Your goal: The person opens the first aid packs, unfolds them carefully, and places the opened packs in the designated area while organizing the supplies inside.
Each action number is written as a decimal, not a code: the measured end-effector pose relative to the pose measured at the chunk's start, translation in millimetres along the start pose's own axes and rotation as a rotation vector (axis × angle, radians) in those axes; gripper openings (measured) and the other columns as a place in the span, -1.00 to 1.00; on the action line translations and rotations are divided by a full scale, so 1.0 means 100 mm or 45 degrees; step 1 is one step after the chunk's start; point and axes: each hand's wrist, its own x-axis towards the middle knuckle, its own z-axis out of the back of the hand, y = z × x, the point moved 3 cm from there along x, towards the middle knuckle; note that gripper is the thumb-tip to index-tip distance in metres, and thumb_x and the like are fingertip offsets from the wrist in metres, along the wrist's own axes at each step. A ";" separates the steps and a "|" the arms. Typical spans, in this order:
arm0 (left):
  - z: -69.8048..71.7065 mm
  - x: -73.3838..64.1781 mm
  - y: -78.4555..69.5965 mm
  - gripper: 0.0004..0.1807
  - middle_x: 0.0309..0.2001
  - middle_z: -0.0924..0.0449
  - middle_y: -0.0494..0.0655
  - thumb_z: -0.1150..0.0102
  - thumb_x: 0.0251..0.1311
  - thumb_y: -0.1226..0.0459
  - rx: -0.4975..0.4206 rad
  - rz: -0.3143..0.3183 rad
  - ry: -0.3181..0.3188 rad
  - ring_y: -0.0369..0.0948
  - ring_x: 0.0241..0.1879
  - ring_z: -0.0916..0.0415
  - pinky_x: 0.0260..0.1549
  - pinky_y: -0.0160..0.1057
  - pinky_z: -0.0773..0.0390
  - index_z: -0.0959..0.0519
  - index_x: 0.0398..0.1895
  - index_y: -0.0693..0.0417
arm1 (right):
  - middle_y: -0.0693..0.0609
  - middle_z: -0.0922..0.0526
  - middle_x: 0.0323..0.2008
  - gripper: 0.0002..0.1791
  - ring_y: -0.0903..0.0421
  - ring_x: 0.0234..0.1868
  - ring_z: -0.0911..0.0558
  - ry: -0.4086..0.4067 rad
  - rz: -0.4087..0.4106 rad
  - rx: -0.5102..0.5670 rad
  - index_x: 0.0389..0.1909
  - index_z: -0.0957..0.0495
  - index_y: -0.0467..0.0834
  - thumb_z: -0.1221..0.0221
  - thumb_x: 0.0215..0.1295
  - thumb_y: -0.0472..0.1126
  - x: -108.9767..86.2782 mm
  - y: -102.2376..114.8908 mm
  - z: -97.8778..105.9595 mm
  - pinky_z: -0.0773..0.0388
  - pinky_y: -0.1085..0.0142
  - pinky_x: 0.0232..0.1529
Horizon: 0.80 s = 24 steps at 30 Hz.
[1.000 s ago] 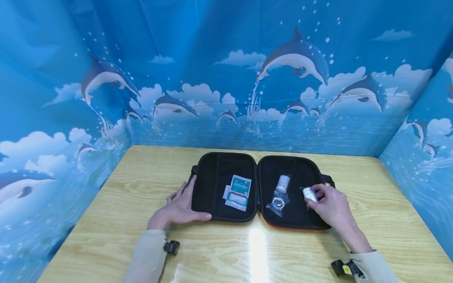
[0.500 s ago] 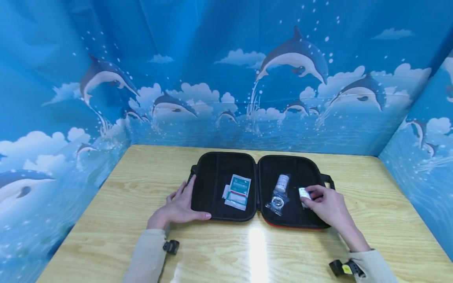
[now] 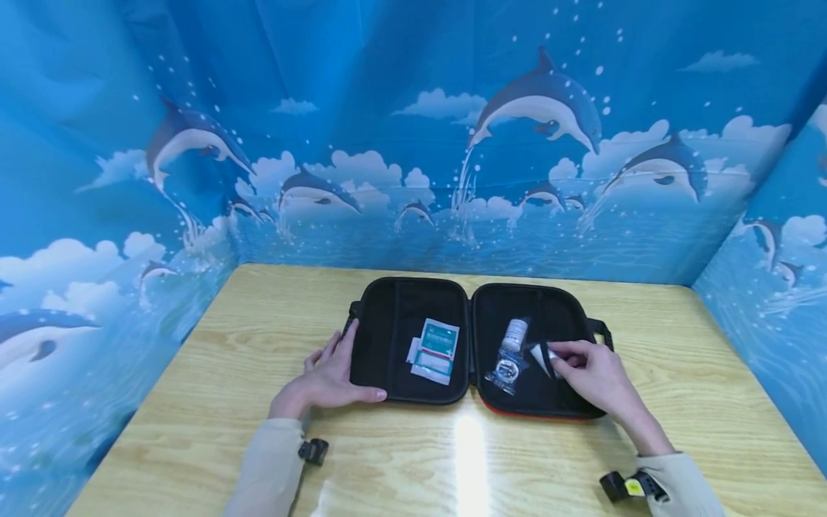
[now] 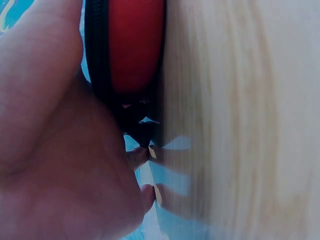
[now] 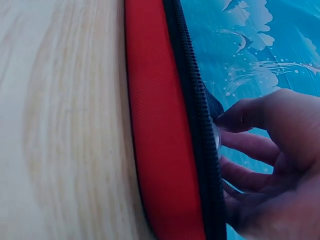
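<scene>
A black-lined case lies unfolded flat, its left half (image 3: 375,345) and right half (image 3: 571,301) joined in the middle. My left hand (image 3: 332,377) rests at the left half's outer corner, fingers spread along the side and thumb on the front rim. In the left wrist view, the palm (image 4: 75,165) is beside the red shell. Over the right half, my right hand (image 3: 597,370) pinches a small white packet (image 3: 541,357) between thumb and fingers; a dark strip crosses it. In the right wrist view, the case's zipped rim hides most of what the fingertips (image 5: 227,122) hold.
Green-and-white sachets (image 3: 436,348) lie in the left half. A white wrapped roll (image 3: 515,334) and a clear-wrapped round item (image 3: 507,370) sit in the right half, near the hinge. A black handle (image 3: 601,332) sticks out at right. A dolphin-print curtain (image 3: 413,143) stands behind the wooden table (image 3: 413,459).
My right hand has moved slightly left with the white packet, which has turned and now has a dark strip across it. The left hand has stayed in place.
</scene>
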 end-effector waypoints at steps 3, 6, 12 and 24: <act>0.00 0.00 -0.01 0.55 0.69 0.28 0.11 -0.44 -0.11 -0.37 0.002 -0.003 0.004 0.15 0.66 0.35 0.47 0.36 0.15 0.48 0.67 -0.12 | -0.11 -0.80 -0.15 -0.70 0.20 -0.28 -0.64 0.002 0.006 0.022 0.04 -0.74 -0.19 -0.26 0.32 -0.25 0.01 0.00 0.00 -0.49 0.42 -0.33; 0.00 0.00 -0.01 0.55 0.69 0.29 0.11 -0.44 -0.11 -0.36 -0.002 -0.003 0.007 0.15 0.66 0.35 0.46 0.36 0.16 0.49 0.66 -0.12 | -0.09 -0.82 -0.16 -0.70 0.21 -0.28 -0.65 0.006 0.009 0.027 0.05 -0.74 -0.18 -0.25 0.33 -0.25 0.02 -0.01 0.00 -0.49 0.43 -0.33; 0.00 -0.01 -0.01 0.56 0.69 0.28 0.12 -0.44 -0.11 -0.37 -0.002 0.001 0.009 0.15 0.67 0.35 0.46 0.37 0.17 0.49 0.66 -0.12 | -0.12 -0.82 -0.12 -0.70 0.12 -0.20 -0.73 0.025 0.007 0.055 0.06 -0.72 -0.20 -0.23 0.35 -0.24 0.02 -0.01 0.00 -0.53 0.44 -0.29; 0.00 -0.01 -0.01 0.55 0.69 0.29 0.12 -0.44 -0.11 -0.37 -0.013 0.001 0.001 0.14 0.67 0.36 0.47 0.37 0.19 0.48 0.67 -0.13 | -0.29 -0.69 0.02 -0.57 0.18 -0.24 -0.68 0.169 -0.208 0.336 0.23 -0.50 -0.34 -0.19 0.43 -0.22 0.02 0.01 -0.10 -0.65 0.35 -0.35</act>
